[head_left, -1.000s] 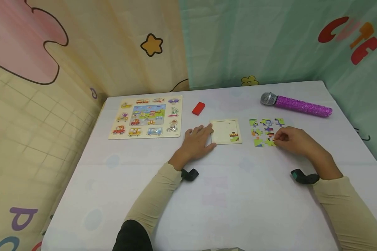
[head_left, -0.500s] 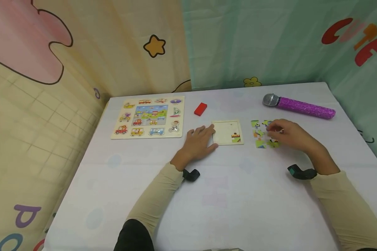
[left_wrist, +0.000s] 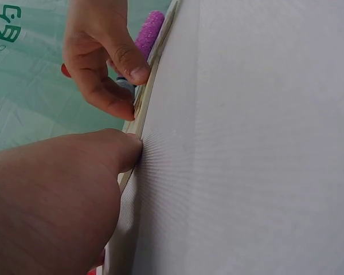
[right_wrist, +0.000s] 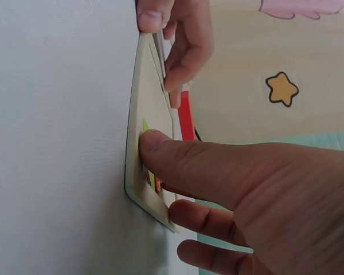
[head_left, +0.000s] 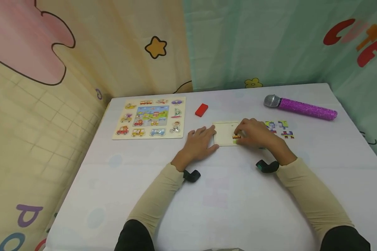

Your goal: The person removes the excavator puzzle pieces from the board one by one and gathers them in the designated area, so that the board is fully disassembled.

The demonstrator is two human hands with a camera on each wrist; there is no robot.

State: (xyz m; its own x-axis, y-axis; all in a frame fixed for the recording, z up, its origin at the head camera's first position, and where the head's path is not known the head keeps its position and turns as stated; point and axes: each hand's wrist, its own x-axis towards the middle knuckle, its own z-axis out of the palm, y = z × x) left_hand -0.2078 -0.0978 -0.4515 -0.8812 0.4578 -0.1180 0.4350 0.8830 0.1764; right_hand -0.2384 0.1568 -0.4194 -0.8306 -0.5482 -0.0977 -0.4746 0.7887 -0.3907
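Note:
A cream wooden puzzle tray (head_left: pixel 223 134) lies on the table, with a fitted green-and-red piece (head_left: pixel 236 137) in its near right corner. My left hand (head_left: pixel 197 143) rests flat with fingers spread, its index finger and thumb at the tray's left edge. My right hand (head_left: pixel 254 134) is over the tray's right side, thumb and fingers pinching a small puzzle piece that the fingers mostly hide. In the right wrist view, the right thumb (right_wrist: pixel 178 154) is low over the tray beside a bit of green. Several loose puzzle pieces (head_left: pixel 283 124) lie to the right, partly behind the right hand.
A larger vehicle picture board (head_left: pixel 150 118) lies at the left. A red block (head_left: pixel 201 110) sits behind the tray. A purple glitter microphone (head_left: pixel 301 107) lies at the back right. Printed curtains (head_left: pixel 264 42) hang behind the white table (head_left: pixel 232 202).
My right hand has moved left from the loose pieces to the tray, carrying a puzzle piece it picked up there. The left hand has stayed at the tray's left edge.

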